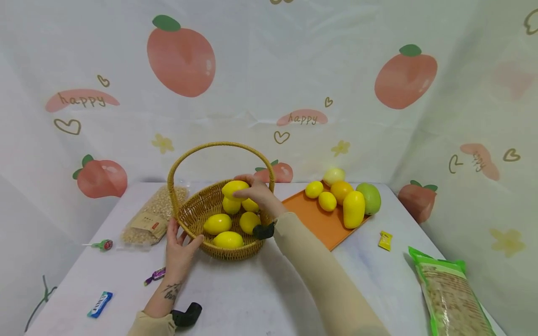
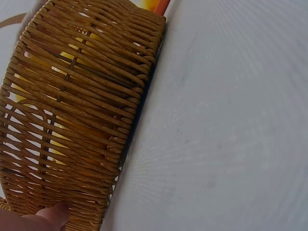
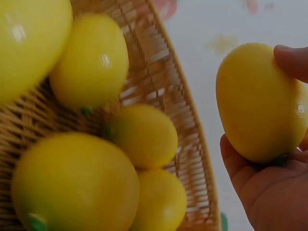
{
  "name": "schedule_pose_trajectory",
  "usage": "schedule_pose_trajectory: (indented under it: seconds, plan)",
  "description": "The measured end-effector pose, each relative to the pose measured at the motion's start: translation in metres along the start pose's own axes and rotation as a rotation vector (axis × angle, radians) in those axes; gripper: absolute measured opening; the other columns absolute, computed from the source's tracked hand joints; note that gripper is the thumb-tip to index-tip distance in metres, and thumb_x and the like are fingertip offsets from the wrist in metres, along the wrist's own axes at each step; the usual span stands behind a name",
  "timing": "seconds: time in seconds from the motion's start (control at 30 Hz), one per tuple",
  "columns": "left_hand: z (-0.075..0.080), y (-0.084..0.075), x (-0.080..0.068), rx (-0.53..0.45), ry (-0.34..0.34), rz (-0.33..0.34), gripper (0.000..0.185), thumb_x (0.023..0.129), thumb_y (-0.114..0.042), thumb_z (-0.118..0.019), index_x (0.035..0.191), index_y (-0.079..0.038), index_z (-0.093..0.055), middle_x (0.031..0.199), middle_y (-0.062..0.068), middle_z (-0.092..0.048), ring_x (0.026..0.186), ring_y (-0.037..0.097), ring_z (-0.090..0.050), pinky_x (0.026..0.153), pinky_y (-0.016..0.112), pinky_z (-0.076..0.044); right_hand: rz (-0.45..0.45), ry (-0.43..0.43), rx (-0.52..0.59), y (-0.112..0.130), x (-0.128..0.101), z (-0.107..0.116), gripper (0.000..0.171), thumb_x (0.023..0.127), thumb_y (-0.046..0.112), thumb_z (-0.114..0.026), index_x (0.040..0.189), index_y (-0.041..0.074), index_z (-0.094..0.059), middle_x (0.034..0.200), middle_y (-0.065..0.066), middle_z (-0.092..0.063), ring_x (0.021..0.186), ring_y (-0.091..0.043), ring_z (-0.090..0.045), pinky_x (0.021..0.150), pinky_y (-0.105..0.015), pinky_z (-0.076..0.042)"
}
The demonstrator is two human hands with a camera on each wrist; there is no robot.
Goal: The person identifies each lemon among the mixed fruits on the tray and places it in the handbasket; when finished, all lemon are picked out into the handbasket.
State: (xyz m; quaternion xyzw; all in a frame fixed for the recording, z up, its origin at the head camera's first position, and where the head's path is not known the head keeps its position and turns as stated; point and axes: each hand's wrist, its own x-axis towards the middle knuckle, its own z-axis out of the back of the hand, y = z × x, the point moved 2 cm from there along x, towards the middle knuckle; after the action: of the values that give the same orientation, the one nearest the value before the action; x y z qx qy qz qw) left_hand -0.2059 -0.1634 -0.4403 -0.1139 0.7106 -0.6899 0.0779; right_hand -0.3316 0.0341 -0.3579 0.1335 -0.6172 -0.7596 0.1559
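A wicker basket [image 1: 239, 253] with a tall arched handle stands on the table, several yellow lemons [image 1: 228, 240] lying inside. My right hand [image 1: 261, 197] holds another lemon [image 3: 257, 101] above the back part of the basket, its thumb on one side and fingers beneath in the right wrist view. At the basket's left side, my left hand [image 1: 180, 249] rests against the outer wall with thumb and fingers spread. Only a fingertip [image 2: 60, 214] of it shows in the left wrist view, touching the woven side.
Right of the basket, an orange tray [image 1: 308, 224] bears several fruits, among them a mango [image 1: 354, 209] and a green fruit [image 1: 370, 198]. Bagged grains [image 1: 147, 219] lie at left, a green-edged bag [image 1: 454, 294] at right. A lollipop [image 1: 105, 244] and wrapped candies [image 1: 100, 304] lie about.
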Motion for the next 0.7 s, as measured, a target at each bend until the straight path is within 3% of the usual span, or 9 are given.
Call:
schedule_pose_trajectory:
  seconds: [0.33, 0.53, 0.7]
  plan:
    - [0.001, 0.0, 0.002, -0.005, 0.004, 0.003, 0.096, 0.085, 0.001, -0.06, 0.149, -0.021, 0.008, 0.156, 0.004, 0.003, 0.138, 0.035, -0.018, 0.111, 0.047, -0.026, 0.052, -0.001, 0.034, -0.001, 0.008, -0.008, 0.051, 0.082, 0.003, -0.066, 0.13, 0.004, -0.05, 0.133, -0.014, -0.051, 0.124, -0.025, -0.047, 0.102, -0.035, -0.043]
    - [0.001, 0.001, 0.002, 0.0, 0.002, -0.004, 0.096, 0.085, 0.001, -0.06, 0.149, -0.021, 0.008, 0.156, 0.005, 0.002, 0.138, 0.035, -0.019, 0.111, 0.048, -0.026, 0.063, 0.051, 0.056, 0.002, -0.011, -0.01, 0.052, 0.082, 0.004, -0.066, 0.13, 0.002, -0.049, 0.134, -0.016, -0.05, 0.125, -0.026, -0.046, 0.104, -0.034, -0.041]
    - [0.001, 0.0, 0.001, -0.001, 0.001, -0.008, 0.095, 0.085, 0.002, -0.06, 0.149, -0.021, 0.008, 0.156, 0.006, 0.002, 0.138, 0.035, -0.02, 0.11, 0.049, -0.027, 0.123, 0.07, 0.11, 0.001, -0.035, 0.0, 0.049, 0.082, -0.002, -0.063, 0.129, -0.002, -0.048, 0.13, -0.021, -0.051, 0.122, -0.033, -0.047, 0.101, -0.034, -0.044]
